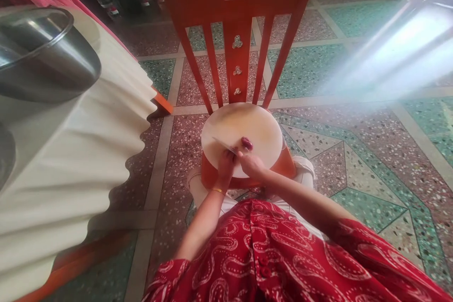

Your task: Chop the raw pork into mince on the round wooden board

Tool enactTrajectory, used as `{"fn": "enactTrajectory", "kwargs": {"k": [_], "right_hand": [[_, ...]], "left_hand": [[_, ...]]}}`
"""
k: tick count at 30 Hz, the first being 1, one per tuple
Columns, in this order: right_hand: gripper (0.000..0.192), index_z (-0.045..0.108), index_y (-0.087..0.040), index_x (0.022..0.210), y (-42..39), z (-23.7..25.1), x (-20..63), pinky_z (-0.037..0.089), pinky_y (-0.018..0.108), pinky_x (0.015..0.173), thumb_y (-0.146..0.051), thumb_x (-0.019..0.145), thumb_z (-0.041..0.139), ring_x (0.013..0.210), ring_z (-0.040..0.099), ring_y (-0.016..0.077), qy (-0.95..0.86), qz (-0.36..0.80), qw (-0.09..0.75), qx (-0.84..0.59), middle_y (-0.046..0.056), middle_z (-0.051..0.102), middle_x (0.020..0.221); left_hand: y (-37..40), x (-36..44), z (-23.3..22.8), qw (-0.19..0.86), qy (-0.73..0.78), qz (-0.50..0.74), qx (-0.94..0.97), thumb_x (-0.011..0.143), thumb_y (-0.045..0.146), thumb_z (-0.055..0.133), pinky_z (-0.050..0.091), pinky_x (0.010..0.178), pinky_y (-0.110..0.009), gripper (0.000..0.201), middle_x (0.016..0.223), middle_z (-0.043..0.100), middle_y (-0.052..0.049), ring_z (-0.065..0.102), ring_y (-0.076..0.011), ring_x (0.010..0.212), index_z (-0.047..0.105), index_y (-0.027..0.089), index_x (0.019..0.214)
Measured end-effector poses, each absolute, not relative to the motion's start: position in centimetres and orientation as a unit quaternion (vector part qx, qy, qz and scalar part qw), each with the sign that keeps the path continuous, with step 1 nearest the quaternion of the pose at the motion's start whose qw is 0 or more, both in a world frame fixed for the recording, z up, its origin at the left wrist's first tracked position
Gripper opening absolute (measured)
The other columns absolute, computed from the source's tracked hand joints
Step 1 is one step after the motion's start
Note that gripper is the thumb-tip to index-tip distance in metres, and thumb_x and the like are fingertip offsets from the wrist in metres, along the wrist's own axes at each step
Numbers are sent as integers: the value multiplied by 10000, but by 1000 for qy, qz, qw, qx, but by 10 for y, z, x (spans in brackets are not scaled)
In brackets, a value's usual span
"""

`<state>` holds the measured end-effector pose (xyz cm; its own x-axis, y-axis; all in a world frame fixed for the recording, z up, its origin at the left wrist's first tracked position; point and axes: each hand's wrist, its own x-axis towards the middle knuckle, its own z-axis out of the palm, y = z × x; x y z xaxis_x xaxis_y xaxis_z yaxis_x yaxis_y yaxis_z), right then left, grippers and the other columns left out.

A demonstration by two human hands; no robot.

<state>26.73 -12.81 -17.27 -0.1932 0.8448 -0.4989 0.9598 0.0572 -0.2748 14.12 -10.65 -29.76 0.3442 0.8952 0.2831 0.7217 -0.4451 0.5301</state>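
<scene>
- A round cutting board (244, 127) lay flat on the seat of an orange chair (237, 4), with the person bent over it from above.
- A small dark red piece of food (247, 143) sat on the near half of the board, right at the fingertips of the right hand (252, 164); what kind of food it was could not be told at that size.
- The right hand's fingers (244, 153) were curled down around the piece, pinning it to the board rather than lifting it.
- The left hand (225, 163) was clenched around the handle of a knife (223, 145), its thin blade reaching out to the left, low over the board.
- The blade's base sat just beside the right fingertips, so a slip could have nicked them; the small rounded piece looked likely to roll under pressure.
- The board rested loose on a chair seat, not a tabletop, so a hard push might have slid or tipped it toward the tiled floor (354, 160).
- The piece lay near the board's front edge and could have skidded off into the person's red patterned lap (283, 255).
- To the left, a steel bowl (46, 52) stood on a cream cloth with a wavy edge (88, 151), well apart from the hands.
</scene>
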Motion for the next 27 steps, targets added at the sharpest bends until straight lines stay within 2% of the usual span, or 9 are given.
{"fn": "enactTrajectory", "kwargs": {"k": [4,8,13,16,19,22,25,27], "right_hand": [[417,411,-161,1337,-118,-179,266,481,291,709,-125,927,350,910,652,234,740,-260,81,615,129,671,965],[520,296,-197,1433,-142,-177,295,456,258,611,-131,922,362,750,665,210,725,-274,119,621,84,675,849],[469,351,-176,1390,-162,-166,319,439,258,604,-131,924,361,760,667,218,724,-246,153,626,99,667,850],[496,323,-164,1407,-158,-164,312,442,265,601,-125,915,369,738,669,225,727,-266,155,614,96,669,825],[587,242,-181,1460,-141,-168,295,460,270,635,-104,897,390,789,673,223,726,-276,143,613,122,671,948],[531,293,-195,1442,-118,-173,275,477,267,700,-120,921,364,918,654,217,744,-264,100,605,157,625,1129],[452,382,-150,1383,-108,-177,267,479,273,766,-138,932,361,1014,620,225,753,-256,93,599,168,633,1109],[525,316,-177,1436,-115,-178,274,483,269,737,-124,917,378,1006,624,220,751,-256,94,601,162,622,1146]], "left_hand": [[-108,141,-297,158,504,267,806,924,194,499,485,902,-394,230,1016,651,-109,579,-239,989,613,163,1121],[-109,139,-296,163,496,289,802,925,181,500,482,896,-380,189,1024,648,-99,581,-223,980,634,163,1058],[-108,141,-296,162,497,302,797,929,179,492,484,879,-370,163,984,656,-87,579,-212,951,641,150,989],[-108,142,-296,152,499,296,800,931,184,489,485,881,-375,164,1000,659,-90,575,-216,968,635,151,1000],[-107,142,-296,147,487,299,808,925,165,495,483,899,-371,166,1025,660,-87,576,-215,989,633,155,1017],[-106,142,-295,137,487,298,810,921,175,508,495,871,-367,176,968,660,-95,590,-219,939,634,149,1041],[-105,142,-293,126,491,296,809,907,167,526,502,852,-375,166,933,656,-105,600,-226,906,640,140,1025],[-105,141,-291,130,488,301,809,896,148,536,505,846,-372,152,928,656,-99,600,-223,905,648,145,999]]}}
